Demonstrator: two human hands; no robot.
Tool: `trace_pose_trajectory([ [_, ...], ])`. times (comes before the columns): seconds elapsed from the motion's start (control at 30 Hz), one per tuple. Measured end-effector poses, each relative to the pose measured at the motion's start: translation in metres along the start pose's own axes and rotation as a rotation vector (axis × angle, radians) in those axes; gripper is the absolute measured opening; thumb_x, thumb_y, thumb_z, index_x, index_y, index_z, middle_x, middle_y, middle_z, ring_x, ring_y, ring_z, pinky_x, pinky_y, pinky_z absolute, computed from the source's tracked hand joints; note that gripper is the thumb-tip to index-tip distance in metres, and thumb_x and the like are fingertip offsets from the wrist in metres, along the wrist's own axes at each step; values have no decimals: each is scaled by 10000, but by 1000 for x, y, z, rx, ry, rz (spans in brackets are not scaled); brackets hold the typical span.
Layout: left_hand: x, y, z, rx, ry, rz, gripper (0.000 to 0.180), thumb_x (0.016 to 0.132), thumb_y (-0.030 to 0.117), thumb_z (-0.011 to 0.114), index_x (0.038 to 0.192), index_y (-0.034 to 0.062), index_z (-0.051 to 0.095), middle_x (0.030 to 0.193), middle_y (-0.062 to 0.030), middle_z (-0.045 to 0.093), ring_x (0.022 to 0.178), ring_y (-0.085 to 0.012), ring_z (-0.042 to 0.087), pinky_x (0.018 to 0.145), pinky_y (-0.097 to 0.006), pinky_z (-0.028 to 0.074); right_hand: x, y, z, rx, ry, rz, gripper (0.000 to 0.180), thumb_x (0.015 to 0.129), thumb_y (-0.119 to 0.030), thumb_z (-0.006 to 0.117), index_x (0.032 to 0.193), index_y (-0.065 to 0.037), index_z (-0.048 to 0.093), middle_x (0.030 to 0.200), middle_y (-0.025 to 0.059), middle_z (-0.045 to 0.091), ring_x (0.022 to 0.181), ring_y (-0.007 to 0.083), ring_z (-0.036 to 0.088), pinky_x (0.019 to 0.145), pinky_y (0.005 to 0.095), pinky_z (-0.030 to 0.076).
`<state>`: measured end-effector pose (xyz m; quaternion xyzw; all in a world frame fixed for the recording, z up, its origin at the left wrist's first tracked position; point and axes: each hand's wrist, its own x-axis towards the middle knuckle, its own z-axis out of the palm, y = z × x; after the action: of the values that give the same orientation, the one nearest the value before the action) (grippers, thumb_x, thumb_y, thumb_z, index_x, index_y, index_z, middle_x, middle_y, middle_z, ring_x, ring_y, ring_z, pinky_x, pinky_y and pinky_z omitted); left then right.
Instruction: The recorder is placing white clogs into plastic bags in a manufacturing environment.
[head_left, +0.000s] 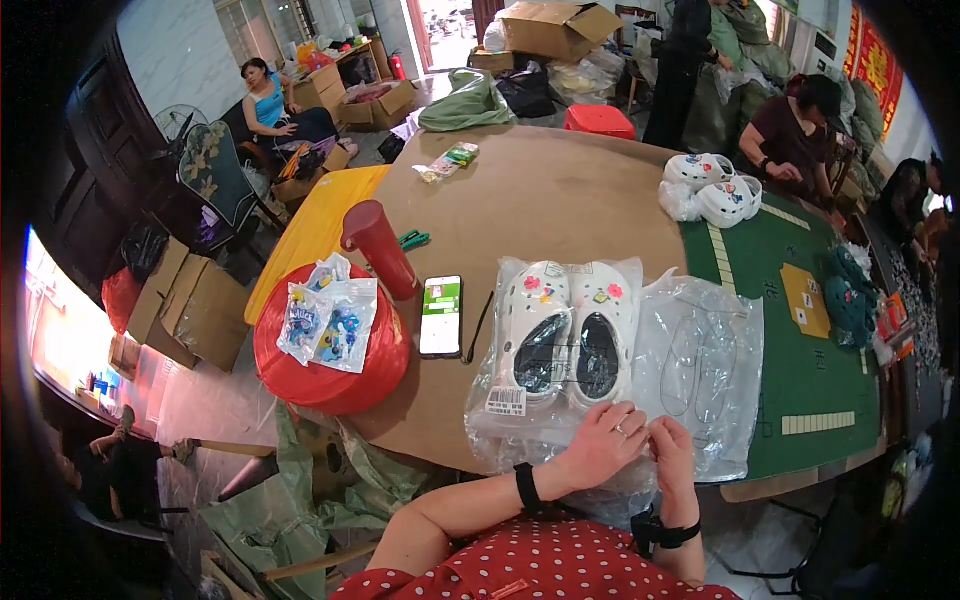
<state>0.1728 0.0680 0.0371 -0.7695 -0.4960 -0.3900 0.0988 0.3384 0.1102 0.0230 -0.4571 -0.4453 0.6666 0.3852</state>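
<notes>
A pair of white clogs (566, 335) with small coloured charms lies side by side inside a clear plastic bag (520, 400) on the brown table (545, 190). My left hand (603, 440) and my right hand (673, 455) meet at the near end of the bag, fingers pinched on the plastic just below the clogs' heels. A white barcode label (506, 401) is stuck on the bag at its near left. More clear bags (705, 360) lie flat to the right of the clogs.
A phone (441, 315) lies left of the bag, beside a red tumbler (379, 247). A red round stool (330, 350) holds packets of small charms (330, 318). Another bagged pair of clogs (712, 188) sits far right by a green mat (800, 340). Other people sit around.
</notes>
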Motion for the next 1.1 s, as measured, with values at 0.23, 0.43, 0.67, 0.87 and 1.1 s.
trace_pose_trajectory([
  [0.23,2,0,-3,-22,-44,38,222,776,191,722,976,109,674,1059,-6,582,1092,-202,541,903,-376,422,-7,-19,-12,-231,-27,49,181,939,-158,624,808,-35,643,685,-69,529,616,18,437,536,199,307],
  [0.43,2,0,-3,-97,-117,2,230,768,181,713,985,113,678,994,-4,619,996,-201,575,875,-380,435,-1,-16,-11,-172,33,94,151,925,-158,633,841,-34,655,686,-61,540,589,24,440,515,201,310],
  [0.67,4,-7,-6,-144,-35,-20,299,708,68,715,1005,89,691,944,-2,648,819,-212,597,710,-340,492,-1,-16,-15,122,-76,251,153,944,-173,603,866,-50,649,691,-55,526,575,20,414,505,194,296],
  [0.87,6,-8,-6,-141,-15,18,312,693,42,709,1005,64,706,900,-13,660,749,-206,599,647,-329,494,-4,-20,-15,-13,-102,219,147,938,-182,624,861,-59,651,713,-48,553,595,15,416,520,180,303],
  [1.1,7,-10,-4,-181,-3,59,278,708,37,718,985,34,696,894,-42,656,751,-216,602,635,-335,490,-2,-17,-20,58,-228,250,174,949,-211,646,857,-63,653,730,-50,564,596,12,414,511,177,299],
])
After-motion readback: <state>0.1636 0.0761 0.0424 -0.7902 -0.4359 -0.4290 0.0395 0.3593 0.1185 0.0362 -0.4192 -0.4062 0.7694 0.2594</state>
